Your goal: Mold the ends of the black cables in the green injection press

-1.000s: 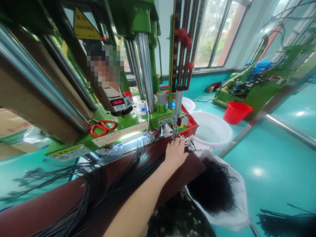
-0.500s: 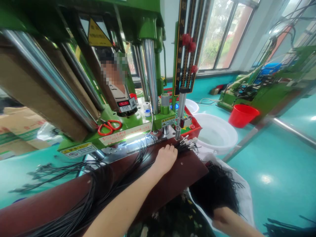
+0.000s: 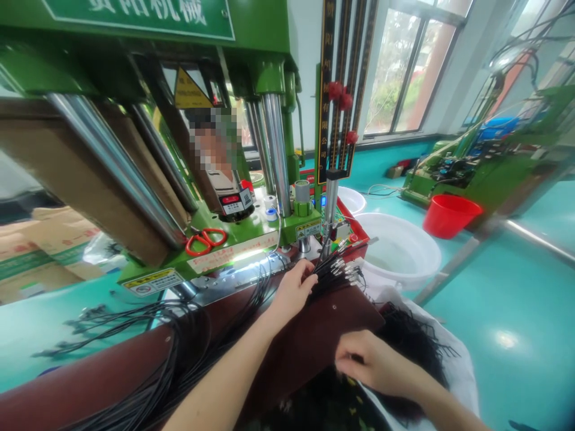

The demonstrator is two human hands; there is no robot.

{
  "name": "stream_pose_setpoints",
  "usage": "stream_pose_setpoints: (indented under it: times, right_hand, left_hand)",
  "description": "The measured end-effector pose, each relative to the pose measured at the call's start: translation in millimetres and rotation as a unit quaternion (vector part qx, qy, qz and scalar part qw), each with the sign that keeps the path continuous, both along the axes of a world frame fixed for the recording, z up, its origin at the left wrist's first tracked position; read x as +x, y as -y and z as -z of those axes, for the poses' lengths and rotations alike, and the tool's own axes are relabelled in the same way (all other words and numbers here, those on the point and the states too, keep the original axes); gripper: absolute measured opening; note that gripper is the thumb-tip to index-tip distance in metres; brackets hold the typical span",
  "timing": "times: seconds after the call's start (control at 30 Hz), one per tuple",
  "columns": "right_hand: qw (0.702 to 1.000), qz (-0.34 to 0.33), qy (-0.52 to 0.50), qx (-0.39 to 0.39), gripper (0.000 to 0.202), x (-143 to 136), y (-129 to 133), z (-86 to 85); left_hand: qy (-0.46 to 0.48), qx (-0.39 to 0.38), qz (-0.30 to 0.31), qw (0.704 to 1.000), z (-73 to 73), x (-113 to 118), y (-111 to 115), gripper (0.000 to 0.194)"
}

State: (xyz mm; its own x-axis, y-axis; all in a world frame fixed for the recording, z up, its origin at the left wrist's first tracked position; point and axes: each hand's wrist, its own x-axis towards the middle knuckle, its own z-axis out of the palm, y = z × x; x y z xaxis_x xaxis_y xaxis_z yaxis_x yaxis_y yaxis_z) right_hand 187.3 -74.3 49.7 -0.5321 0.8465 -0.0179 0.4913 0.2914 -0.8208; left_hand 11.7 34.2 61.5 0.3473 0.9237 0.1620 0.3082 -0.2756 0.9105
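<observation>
My left hand (image 3: 294, 290) is closed on black cables (image 3: 321, 280) near their metal-tipped ends, at the right end of the dark red table (image 3: 336, 323). The cables run back leftward across the table under and beside my left forearm. My right hand (image 3: 365, 358) is over the table's front edge with its fingers curled together; whether anything is in them I cannot make out. Just behind and right of it, a heap of black cables (image 3: 406, 335) fills a white sack (image 3: 462, 371). More cables (image 3: 173, 335) drape over the left part of the table.
A green press machine (image 3: 251, 239) stands behind the table, with red-handled scissors (image 3: 206, 241) on its bed. A red control box (image 3: 359, 230), a large white tub (image 3: 404, 251) and a red bucket (image 3: 451, 215) are to the right. Cardboard boxes (image 3: 49, 245) lie at left.
My right hand has come out from the cable heap in the sack and moved up and left toward the table edge. My left hand stays at the cable ends. The view has tilted up slightly.
</observation>
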Motion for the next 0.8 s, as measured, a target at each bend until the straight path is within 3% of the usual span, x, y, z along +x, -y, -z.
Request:
stream_pose_setpoints:
  times: [0.13, 0.23, 0.3, 0.57, 0.8]
  right_hand:
    - [0.977, 0.08, -0.185, -0.076, 0.016, -9.1, -19.8, 12.8]
    - [0.891, 0.141, -0.417, -0.111, 0.028, -12.8, -40.9, 14.7]
    - [0.834, 0.159, -0.514, -0.118, 0.025, -13.2, -53.3, 11.2]
    - [0.789, 0.247, -0.549, -0.118, 0.014, -6.7, -62.4, 8.3]
    - [0.72, 0.27, -0.624, -0.138, 0.014, -6.1, -63.8, 12.9]
  left_hand:
    - [0.012, 0.023, 0.009, 1.0, -6.3, 2.4, 9.7, 0.006]
    - [0.031, -0.036, 0.055, 0.997, -9.3, 4.6, 20.0, 0.008]
    - [0.021, -0.058, 0.077, 0.995, -8.0, 7.4, 25.6, 0.008]
    - [-0.085, 0.034, 0.007, 0.996, 4.9, 17.9, 24.1, 0.008]
    - [-0.091, 0.009, 0.019, 0.996, 9.3, 17.2, 25.5, 0.011]
